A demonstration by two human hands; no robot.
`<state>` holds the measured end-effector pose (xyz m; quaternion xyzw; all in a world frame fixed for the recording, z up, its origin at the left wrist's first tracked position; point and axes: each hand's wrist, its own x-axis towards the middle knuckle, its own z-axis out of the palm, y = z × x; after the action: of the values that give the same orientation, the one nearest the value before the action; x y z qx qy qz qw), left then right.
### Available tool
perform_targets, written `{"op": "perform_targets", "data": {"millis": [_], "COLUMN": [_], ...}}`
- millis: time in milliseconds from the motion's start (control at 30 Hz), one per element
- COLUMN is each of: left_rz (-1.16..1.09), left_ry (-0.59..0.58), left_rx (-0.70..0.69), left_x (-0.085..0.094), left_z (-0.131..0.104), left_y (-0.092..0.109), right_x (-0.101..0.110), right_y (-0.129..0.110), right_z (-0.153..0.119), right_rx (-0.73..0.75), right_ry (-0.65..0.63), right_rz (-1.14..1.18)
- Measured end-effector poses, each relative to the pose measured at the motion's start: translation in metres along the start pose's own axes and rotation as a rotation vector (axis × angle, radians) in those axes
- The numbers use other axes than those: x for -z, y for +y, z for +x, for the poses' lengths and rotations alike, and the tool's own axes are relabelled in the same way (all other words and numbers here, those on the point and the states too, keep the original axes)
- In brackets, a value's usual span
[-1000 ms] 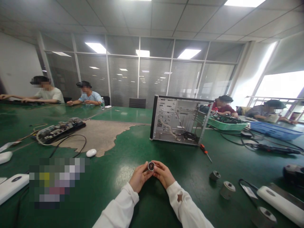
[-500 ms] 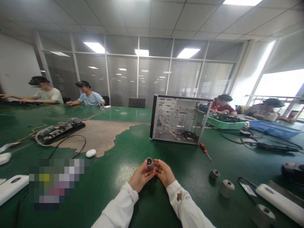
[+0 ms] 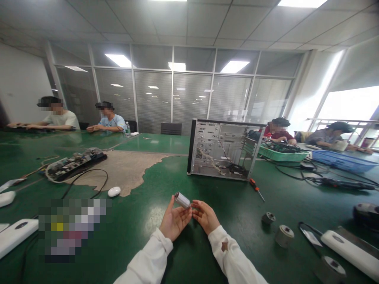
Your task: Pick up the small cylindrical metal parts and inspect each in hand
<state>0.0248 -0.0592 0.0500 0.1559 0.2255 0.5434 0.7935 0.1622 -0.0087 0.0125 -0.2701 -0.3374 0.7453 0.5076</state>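
A small silvery metal cylinder (image 3: 182,200) with a dark hollow end is tilted above the table, its hollow end up and to the left. My left hand (image 3: 177,221) is palm up around it, thumb against the hollow end and fingers beneath. At the cylinder's lower right end are the curled fingertips of my right hand (image 3: 205,216); their exact contact is partly hidden. To the right, a short metal cylinder (image 3: 268,217), a larger one (image 3: 284,236) and a third (image 3: 329,270) stand on the green table (image 3: 237,244), each with a hole on top.
An open computer case (image 3: 225,150) stands ahead, with an orange-handled screwdriver (image 3: 256,189) beside it. Green (image 3: 282,156) and blue (image 3: 343,159) baskets and cables are at the right. A circuit assembly (image 3: 75,163), white case (image 3: 114,191) and power strip (image 3: 17,236) lie left. Several people sit around the table.
The metal cylinder has turned from its hollow end facing me to lying slantwise, that end now to the left. My left fingers have opened out beneath it; my right hand has barely moved.
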Motion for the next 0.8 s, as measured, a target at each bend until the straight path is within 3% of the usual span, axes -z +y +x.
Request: {"op": "perform_targets", "data": {"millis": [433,800], "left_rz": [-0.046,-0.037], "left_ry": [-0.099,-0.059], "left_rx": [-0.051,-0.137], "left_x": [-0.0013,0.0029], "left_z": [-0.0024,0.0023], "left_y": [0.0017,0.0000], "right_x": [-0.0011,-0.0004], "right_y": [-0.0006,0.0003], "right_z": [0.0000,0.0001], "right_rx": [-0.006,-0.009], "right_ry": [-0.008,-0.028], "right_rz": [-0.002,0.001]}}
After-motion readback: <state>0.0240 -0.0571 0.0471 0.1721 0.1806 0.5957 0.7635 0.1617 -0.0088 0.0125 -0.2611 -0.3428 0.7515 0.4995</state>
